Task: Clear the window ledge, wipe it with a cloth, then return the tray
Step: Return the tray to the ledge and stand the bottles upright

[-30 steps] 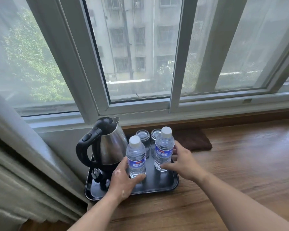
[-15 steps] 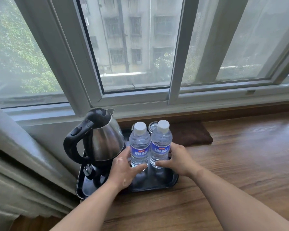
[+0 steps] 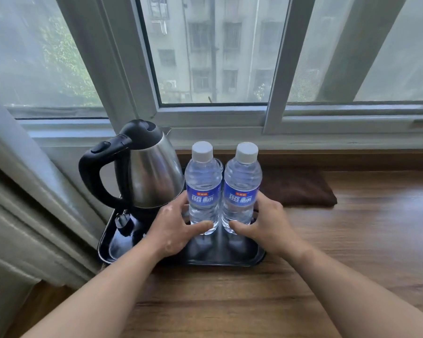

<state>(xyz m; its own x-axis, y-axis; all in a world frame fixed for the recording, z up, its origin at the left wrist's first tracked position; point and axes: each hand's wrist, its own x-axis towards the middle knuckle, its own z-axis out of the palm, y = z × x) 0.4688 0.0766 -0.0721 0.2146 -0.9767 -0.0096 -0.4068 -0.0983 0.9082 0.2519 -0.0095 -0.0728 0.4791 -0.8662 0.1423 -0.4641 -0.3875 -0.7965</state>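
on the wooden ledge point(image 3: 352, 240) below the window: glossy black tray point(image 3: 220, 258), kettle point(image 3: 152, 172) at its left. left hand point(image 3: 174, 230) wrapped round left bottle point(image 3: 202, 186), right hand point(image 3: 269, 228) round right bottle point(image 3: 241, 189). brown cloth point(image 3: 300, 189) right of tray.

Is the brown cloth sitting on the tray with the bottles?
No, the brown cloth lies on the wooden ledge to the right of the black tray, behind the right hand.

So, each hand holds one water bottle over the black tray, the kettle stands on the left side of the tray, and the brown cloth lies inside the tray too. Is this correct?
Not entirely. The head view shows the brown cloth lying on the wooden ledge to the right of the black tray, not inside it. The rest holds: left hand and right hand each hold a water bottle, kettle on the left.
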